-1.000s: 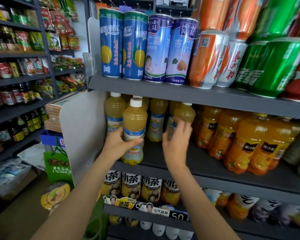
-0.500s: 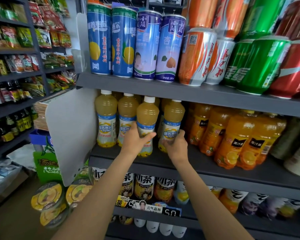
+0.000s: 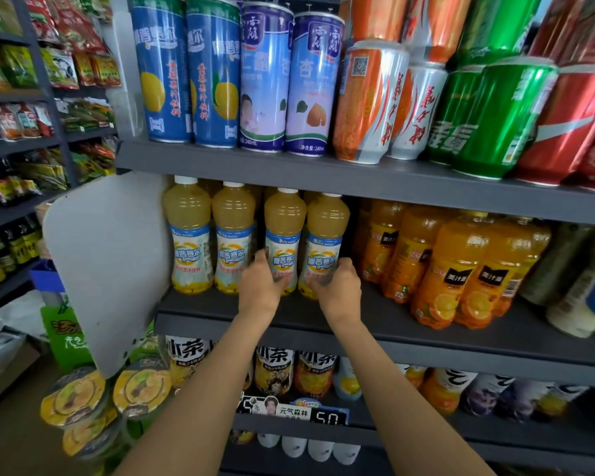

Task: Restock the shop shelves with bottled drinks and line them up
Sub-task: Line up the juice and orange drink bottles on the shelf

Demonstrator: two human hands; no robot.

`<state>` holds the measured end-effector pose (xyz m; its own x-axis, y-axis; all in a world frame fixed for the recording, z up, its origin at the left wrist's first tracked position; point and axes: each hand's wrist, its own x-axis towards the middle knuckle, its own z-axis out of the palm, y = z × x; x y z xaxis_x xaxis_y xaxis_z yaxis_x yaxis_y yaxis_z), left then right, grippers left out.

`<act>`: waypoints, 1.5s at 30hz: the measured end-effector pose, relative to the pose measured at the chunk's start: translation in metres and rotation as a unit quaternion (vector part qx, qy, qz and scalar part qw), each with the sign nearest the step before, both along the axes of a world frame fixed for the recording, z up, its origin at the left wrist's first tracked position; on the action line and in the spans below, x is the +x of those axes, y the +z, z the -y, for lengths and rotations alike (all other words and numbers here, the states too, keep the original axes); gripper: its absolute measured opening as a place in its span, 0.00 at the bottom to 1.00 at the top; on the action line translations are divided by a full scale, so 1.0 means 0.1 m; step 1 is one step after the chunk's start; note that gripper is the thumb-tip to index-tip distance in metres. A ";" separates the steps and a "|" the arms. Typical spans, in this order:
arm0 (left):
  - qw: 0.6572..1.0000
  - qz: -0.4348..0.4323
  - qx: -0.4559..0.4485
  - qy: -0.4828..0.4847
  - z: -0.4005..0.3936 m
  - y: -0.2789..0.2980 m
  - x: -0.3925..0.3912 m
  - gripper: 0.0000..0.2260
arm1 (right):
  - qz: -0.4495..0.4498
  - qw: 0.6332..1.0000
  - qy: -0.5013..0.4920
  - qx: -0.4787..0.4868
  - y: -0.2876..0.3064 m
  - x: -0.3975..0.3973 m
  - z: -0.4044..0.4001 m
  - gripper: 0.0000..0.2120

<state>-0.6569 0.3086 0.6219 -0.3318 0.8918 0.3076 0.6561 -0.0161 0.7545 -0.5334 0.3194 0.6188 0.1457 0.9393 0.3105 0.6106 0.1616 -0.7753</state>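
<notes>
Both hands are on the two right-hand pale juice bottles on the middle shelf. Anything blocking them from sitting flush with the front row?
Nothing visible. The left hand and right hand hold two bottles already level with the two bottles to their left.

The juice bottles (image 3: 285, 235) at frame centre are clear glossy plastic with shiny printed labels. The shelf (image 3: 409, 321) under them looks like matt grey painted metal. The cans (image 3: 368, 104) along the top are glossy metal, catching highlights.
</notes>
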 end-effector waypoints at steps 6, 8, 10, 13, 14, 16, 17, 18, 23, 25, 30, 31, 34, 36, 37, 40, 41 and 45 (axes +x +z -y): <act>1.000 -0.023 -0.002 -0.010 -0.04 -0.03 -0.03 0.25 | 0.012 1.000 -0.010 -0.011 0.03 -0.06 -0.01 0.24; 0.999 -0.033 0.029 0.009 0.07 -0.05 -0.04 0.24 | 0.013 0.998 -0.036 0.045 0.03 -0.08 0.08 0.29; 0.990 -0.024 0.129 0.044 0.24 -0.09 -0.13 0.19 | 0.010 0.983 -0.046 0.178 0.05 -0.15 0.24 0.26; 0.962 0.017 0.233 0.144 0.44 -0.16 -0.41 0.15 | 0.033 0.962 0.058 0.265 0.08 -0.44 0.35 0.17; 0.956 0.041 0.224 0.183 0.47 -0.17 -0.51 0.16 | 0.044 0.964 0.098 0.242 0.10 -0.58 0.36 0.18; 0.952 0.072 0.178 0.237 0.48 -0.15 -0.67 0.20 | 0.051 0.974 0.146 0.166 0.13 -0.87 0.36 0.24; 0.956 0.071 0.157 0.239 0.46 -0.14 -0.72 0.23 | 0.052 0.979 0.145 0.133 0.13 -1.00 0.34 0.27; 0.961 0.062 0.144 0.228 0.42 -0.14 -0.76 0.26 | 0.065 0.983 0.130 0.108 0.12 -1.11 0.30 0.30; 0.971 0.048 0.124 0.198 0.24 -0.16 -0.91 0.22 | 0.145 0.987 0.039 0.052 0.08 -1.32 0.18 0.28; 0.972 0.052 0.118 0.197 0.22 -0.14 -0.95 0.21 | 0.146 0.987 0.021 0.055 0.06 -1.34 0.16 0.27; 0.978 0.049 0.105 0.173 0.16 -0.09 -1.01 0.19 | 0.115 0.990 -0.030 0.077 0.00 -1.48 0.15 0.26; 0.979 0.048 0.102 0.168 0.16 -0.08 -1.02 0.19 | 0.106 0.990 -0.043 0.087 -0.01 -1.52 0.15 0.25; 0.981 0.039 0.095 0.163 0.15 -0.06 -1.06 0.18 | 0.073 0.992 -0.052 0.088 -0.01 -1.57 0.13 0.26; 0.982 0.036 0.089 0.163 0.15 -0.06 -1.07 0.18 | 0.065 0.996 -0.029 0.061 0.00 -1.53 0.13 0.26; 0.983 0.038 0.086 0.160 0.14 -0.06 -1.07 0.19 | 0.062 0.996 -0.022 0.062 0.00 -1.50 0.14 0.26; 0.984 0.061 0.077 0.147 0.11 -0.09 -1.05 0.20 | 0.050 0.994 -0.030 0.093 -0.04 -1.40 0.24 0.26; 0.984 0.068 0.076 0.144 0.10 -0.09 -1.04 0.21 | 0.049 0.993 -0.032 0.106 -0.06 -1.37 0.28 0.26; 0.973 0.066 0.126 0.183 0.13 -0.10 -0.94 0.21 | 0.049 0.986 -0.017 0.158 -0.13 -1.17 0.37 0.26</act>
